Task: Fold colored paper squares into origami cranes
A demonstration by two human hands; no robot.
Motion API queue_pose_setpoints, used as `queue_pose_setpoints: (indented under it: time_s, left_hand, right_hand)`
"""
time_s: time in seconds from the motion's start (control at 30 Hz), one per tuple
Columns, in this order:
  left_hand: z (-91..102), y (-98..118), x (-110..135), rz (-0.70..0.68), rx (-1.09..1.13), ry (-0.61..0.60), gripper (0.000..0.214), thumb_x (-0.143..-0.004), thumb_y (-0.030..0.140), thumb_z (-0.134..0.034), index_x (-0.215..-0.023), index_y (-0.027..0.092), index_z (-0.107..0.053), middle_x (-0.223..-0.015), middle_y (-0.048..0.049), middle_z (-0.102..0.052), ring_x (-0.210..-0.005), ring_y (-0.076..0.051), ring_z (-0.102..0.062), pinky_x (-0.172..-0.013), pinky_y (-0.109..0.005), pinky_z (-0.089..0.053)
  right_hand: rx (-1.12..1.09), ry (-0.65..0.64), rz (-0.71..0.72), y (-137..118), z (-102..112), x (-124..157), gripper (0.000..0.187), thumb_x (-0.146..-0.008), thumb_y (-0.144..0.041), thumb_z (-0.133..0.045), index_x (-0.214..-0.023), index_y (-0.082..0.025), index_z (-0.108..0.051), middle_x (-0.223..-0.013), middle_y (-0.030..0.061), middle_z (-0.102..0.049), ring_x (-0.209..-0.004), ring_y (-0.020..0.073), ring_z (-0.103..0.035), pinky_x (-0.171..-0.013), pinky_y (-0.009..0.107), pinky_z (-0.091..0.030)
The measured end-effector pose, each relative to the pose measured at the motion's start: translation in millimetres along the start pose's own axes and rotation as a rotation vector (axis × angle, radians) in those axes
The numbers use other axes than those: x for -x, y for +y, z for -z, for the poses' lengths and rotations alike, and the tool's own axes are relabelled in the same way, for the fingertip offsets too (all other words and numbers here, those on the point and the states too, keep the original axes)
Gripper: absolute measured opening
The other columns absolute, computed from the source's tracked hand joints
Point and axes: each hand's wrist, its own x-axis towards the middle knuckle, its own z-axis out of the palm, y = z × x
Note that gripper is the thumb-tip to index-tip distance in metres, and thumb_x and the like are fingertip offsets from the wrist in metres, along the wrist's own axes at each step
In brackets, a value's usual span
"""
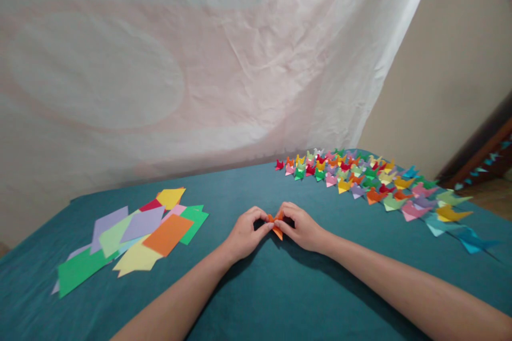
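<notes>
A small, partly folded orange paper piece (277, 224) sits on the teal tablecloth (256, 287), pinched from both sides. My left hand (246, 232) grips its left end with curled fingers. My right hand (302, 226) grips its right end the same way. Both hands rest on the cloth near the table's middle, almost touching each other.
A loose pile of flat coloured paper squares (132, 234) lies at the left. Several folded paper birds (368, 181) in many colours stand in rows at the right, reaching the table's right edge. A white sheet (180, 64) hangs behind the table.
</notes>
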Motion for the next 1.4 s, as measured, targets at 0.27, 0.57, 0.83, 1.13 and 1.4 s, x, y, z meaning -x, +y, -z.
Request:
queue_pose_setpoints:
  time_s: [0.27,0.57,0.83,1.13,1.4]
  left_hand:
    - [0.0,-0.8,0.5,-0.006,0.012,-0.003,0.009,-0.083,0.022,-0.057,-0.078,0.017,-0.061,-0.083,-0.0027,-0.060,-0.081,-0.016,-0.056,-0.077,-0.026,-0.042]
    - [-1.9,-2.0,1.3,0.007,-0.084,0.004,0.013,-0.086,0.024,-0.054,-0.076,0.017,-0.058,-0.081,-0.0021,-0.059,-0.077,-0.016,-0.055,-0.071,-0.026,-0.041]
    - [-1.1,-1.9,0.5,-0.003,-0.036,0.004,0.011,-0.085,0.024,-0.055,-0.080,0.016,-0.061,-0.084,-0.0030,-0.060,-0.081,-0.016,-0.056,-0.075,-0.027,-0.042]
    - [-3.0,-2.8,0.9,-0.022,-0.045,0.014,0.007,-0.083,0.019,-0.057,-0.077,0.017,-0.059,-0.083,-0.0025,-0.059,-0.080,-0.016,-0.056,-0.076,-0.026,-0.042]
    - [-1.6,-1.7,1.6,-0.046,-0.076,0.005,0.006,-0.082,0.018,-0.058,-0.076,0.017,-0.059,-0.082,-0.0029,-0.059,-0.079,-0.017,-0.055,-0.074,-0.027,-0.042]
  right_hand:
    - [0.023,0.016,0.026,0.1,-1.3,-0.3,0.010,-0.086,-0.016,-0.052,-0.076,-0.019,-0.055,-0.079,0.0033,-0.055,-0.078,0.0172,-0.050,-0.070,0.030,-0.040]
    - [0.001,0.013,0.028,-2.5,0.9,-0.2,0.013,-0.088,-0.016,-0.050,-0.075,-0.018,-0.055,-0.076,0.0023,-0.054,-0.076,0.0162,-0.049,-0.070,0.029,-0.039]
    - [0.023,0.029,0.002,2.3,-1.4,-0.2,0.013,-0.085,-0.015,-0.053,-0.073,-0.018,-0.054,-0.075,0.0015,-0.054,-0.074,0.0161,-0.049,-0.069,0.029,-0.039]
    - [0.048,0.028,0.021,0.6,-1.4,-0.3,0.010,-0.085,-0.016,-0.053,-0.075,-0.019,-0.055,-0.075,0.0017,-0.054,-0.075,0.0164,-0.049,-0.069,0.029,-0.039]
    - [0.051,-0.007,0.042,0.1,-1.7,0.1,0.008,-0.084,-0.017,-0.056,-0.077,-0.019,-0.056,-0.078,0.0029,-0.055,-0.077,0.0170,-0.050,-0.069,0.029,-0.040]
